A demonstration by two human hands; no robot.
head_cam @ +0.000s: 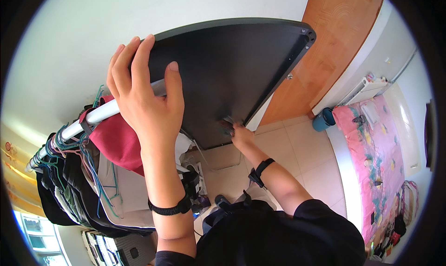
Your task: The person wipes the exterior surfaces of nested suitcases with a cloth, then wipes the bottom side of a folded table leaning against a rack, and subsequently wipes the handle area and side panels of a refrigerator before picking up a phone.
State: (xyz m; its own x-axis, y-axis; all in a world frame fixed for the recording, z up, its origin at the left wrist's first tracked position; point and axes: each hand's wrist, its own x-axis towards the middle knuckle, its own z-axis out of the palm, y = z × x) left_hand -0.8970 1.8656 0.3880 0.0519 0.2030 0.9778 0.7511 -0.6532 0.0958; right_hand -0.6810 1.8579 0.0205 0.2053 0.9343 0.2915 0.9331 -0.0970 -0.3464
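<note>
A large black panel (pixel 216 81) with a raised rim and screws at one rounded corner is tilted up before me. My left hand (pixel 150 88) lies at its upper left edge, fingers spread straight and thumb apart; the fingertips reach the rim. Between thumb and index finger shows the end part of a white clothes rail. Low on the panel's face, my right hand (pixel 242 135) is closed around a small dark object (pixel 228 122), too blurred to name. It may touch the panel there.
At left, a white clothes rail (pixel 104 112) carries hangers, dark garments and a red cloth (pixel 116 140). A brown door (pixel 339 32) stands behind the panel. Right are a blue bin (pixel 323 120) and a bed with a pink floral cover (pixel 374 154). Tiled floor (pixel 303 152) lies between.
</note>
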